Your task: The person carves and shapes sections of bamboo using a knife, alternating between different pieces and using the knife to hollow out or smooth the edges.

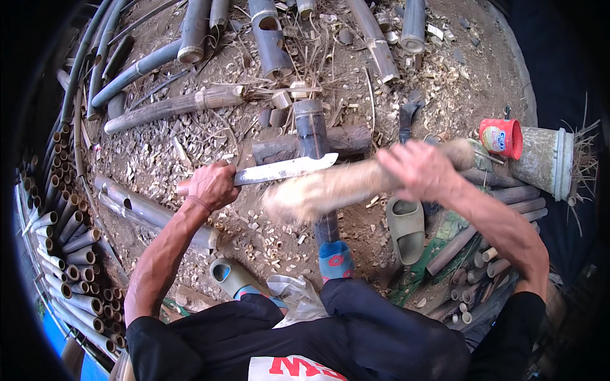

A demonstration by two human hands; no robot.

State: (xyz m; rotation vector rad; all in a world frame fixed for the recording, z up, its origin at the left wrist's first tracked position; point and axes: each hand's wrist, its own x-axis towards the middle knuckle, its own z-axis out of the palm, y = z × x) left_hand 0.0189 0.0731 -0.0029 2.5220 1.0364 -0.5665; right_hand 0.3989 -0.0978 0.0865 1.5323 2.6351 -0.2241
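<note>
Bare earth (483, 82) strewn with pale chips forms the work surface, with bamboo lengths (175, 109) lying on the far side and a stack of cut tubes (82, 254) along the left edge. In the middle, a dark bamboo tube (310, 130) runs from far to near across a thick log (348, 141), which probably serves as a prop to lift its far end off the dirt. A foot in a blue sock (335, 259) meets the tube's near end, likely to stop it rolling; one green sandal (405, 230) sits off the foot, just to the right.

The left hand (214, 185) has its grip closed around the handle of a machete (279, 170), whose blade reaches rightward over the tube, presumably held level so that it lies square to the tube; whether the edge touches is hard to tell. The right hand (419, 168) grips the narrower part of a pale wooden club (330, 189), leaving the thick, blurred end free just near of the blade, probably to put the weight there. A red tub (501, 138) and a grey bucket (540, 162) stand well to the right, seemingly out of the arms' way
</note>
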